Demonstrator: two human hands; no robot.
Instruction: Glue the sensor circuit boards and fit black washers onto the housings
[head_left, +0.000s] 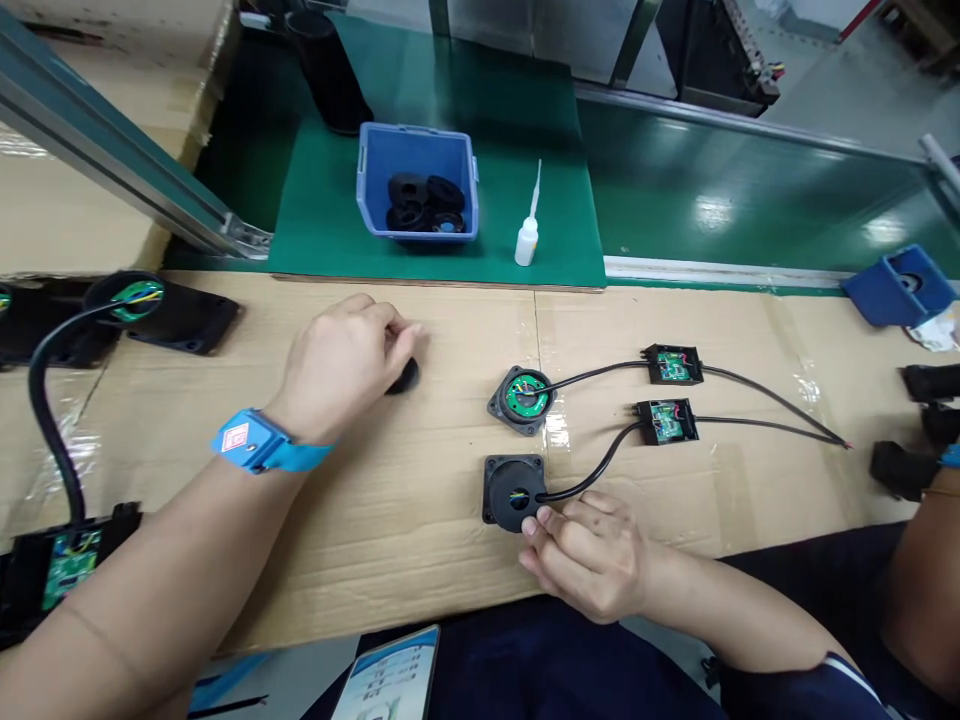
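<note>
My left hand (341,355), with a blue wrist strap (259,440) at its wrist, is closed over the table. Its fingers are at a small black round part (406,378), mostly hidden beneath them. My right hand (589,555) pinches the rim of a black round cover (510,508) lying over a square black base (491,470). Coloured wires show through the cover's hole, and a black cable (600,468) runs from it to an open black box with a green circuit board (667,421). Just behind, a similar base has its round green board (527,396) exposed.
A second open board box (673,365) is cabled to the rear base. On the green mat stand a blue bin (417,235) of black round parts and a white dropper bottle (527,242). Black housings (180,315) lie left. Another person's arm (926,560) is at right.
</note>
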